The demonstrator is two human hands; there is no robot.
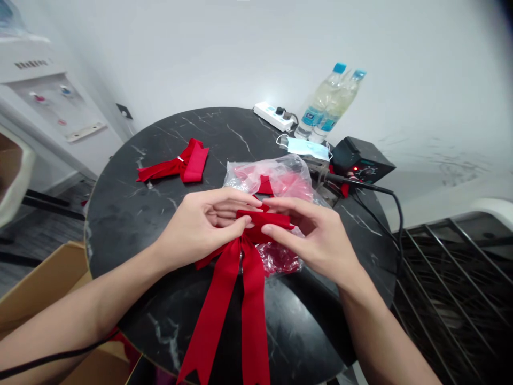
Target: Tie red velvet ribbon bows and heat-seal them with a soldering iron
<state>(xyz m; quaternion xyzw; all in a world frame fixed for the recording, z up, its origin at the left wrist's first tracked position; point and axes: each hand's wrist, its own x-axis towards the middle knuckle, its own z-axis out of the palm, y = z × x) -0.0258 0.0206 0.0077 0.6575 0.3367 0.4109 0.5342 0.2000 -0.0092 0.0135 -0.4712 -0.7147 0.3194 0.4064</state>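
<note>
Both hands meet over a red ribbon bow (252,299) near the middle of the round table. My left hand (210,222) is closed on the bow's upper part, its thumb on the near side of a loop. My right hand (306,230) pinches the right end of the same loop between thumb and fingers. Two long tails hang from the bow toward the table's near edge. Under and behind the hands lies a clear plastic bag (276,174) with red pieces inside. Another folded red bow (188,163) rests to the left.
On the black marbled table (160,128), a white power strip (273,116), two bottles (320,107), a blue mask (308,148) and a black control box (363,163) with cables stand behind. A cardboard box (48,278) is at lower left, a metal rack (449,267) at right.
</note>
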